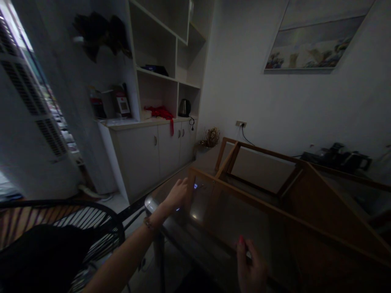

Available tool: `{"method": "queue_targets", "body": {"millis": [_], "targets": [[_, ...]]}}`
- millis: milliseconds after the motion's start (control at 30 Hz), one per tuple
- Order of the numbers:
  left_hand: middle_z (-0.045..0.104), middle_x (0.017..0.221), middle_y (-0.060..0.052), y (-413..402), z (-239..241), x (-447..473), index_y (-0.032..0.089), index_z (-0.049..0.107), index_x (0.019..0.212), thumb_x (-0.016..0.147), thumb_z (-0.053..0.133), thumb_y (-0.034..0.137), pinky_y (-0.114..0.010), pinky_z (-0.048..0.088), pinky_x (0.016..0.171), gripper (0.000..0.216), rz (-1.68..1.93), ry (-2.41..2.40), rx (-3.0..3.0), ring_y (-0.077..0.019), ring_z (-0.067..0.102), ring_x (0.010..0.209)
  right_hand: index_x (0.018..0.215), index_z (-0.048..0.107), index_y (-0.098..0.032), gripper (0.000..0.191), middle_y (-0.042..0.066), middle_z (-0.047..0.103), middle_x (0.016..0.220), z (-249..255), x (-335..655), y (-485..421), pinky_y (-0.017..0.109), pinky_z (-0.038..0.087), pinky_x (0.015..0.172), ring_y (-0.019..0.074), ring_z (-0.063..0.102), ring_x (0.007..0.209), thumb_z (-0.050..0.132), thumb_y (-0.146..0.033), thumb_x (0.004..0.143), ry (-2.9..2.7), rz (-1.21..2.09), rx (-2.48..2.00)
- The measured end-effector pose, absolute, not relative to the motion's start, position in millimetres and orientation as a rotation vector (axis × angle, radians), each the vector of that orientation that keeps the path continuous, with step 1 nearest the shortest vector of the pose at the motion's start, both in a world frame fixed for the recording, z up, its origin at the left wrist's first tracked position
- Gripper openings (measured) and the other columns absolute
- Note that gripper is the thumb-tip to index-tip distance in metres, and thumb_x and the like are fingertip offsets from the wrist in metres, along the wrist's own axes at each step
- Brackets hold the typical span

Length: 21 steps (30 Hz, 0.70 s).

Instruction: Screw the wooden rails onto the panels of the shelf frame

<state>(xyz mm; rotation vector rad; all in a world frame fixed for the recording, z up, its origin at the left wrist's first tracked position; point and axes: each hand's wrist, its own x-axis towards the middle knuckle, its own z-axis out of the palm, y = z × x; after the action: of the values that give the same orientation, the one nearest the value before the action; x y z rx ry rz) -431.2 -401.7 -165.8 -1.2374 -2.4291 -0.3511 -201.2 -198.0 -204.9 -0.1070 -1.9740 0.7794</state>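
Low at the bottom of the frame, the right hand (252, 266) grips the near edge of a wooden-framed glass panel (232, 215) with curled fingers. At centre, the left hand (177, 194) clasps the panel's upright left corner post, beside a black wire chair (91, 219) at lower left.

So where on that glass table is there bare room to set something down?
The glass table looks bare between the left hand at its far left corner and the right hand at the near edge. Its right end is taken by a tilted wooden frame. The counter holds a red cloth and a kettle.
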Motion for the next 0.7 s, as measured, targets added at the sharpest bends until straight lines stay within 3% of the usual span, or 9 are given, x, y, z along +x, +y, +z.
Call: {"method": "queue_targets", "body": {"millis": [567, 700], "targets": [[0.069, 0.102, -0.007, -392.1, -173.3, -436.4, 0.021, 0.069, 0.094, 0.093, 0.055, 0.027, -0.04, 0.041, 0.096, 0.015, -0.409, -2.38, -1.345, -0.022, 0.057, 0.1, 0.07, 0.063, -0.021, 0.036, 0.0, 0.065, 0.059, -203.8, -202.3, -199.4, 0.018, 0.048, 0.05, 0.0122, 0.062, 0.052, 0.053, -0.043, 0.096, -1.952, 0.817, -0.134], [0.069, 0.109, -0.007, -392.7, -172.8, -439.3, 0.023, 0.069, 0.1, 0.09, 0.061, 0.031, -0.04, 0.04, 0.098, 0.015, -0.464, -2.379, -1.386, -0.0229, 0.056, 0.106, 0.071, 0.064, -0.021, 0.036, 0.0, 0.065, 0.059, -208.3, -201.5, -196.4, 0.019, 0.048, 0.05, 0.0123, 0.062, 0.051, 0.053, -0.044, 0.096, -1.961, 0.798, -0.136]]}}
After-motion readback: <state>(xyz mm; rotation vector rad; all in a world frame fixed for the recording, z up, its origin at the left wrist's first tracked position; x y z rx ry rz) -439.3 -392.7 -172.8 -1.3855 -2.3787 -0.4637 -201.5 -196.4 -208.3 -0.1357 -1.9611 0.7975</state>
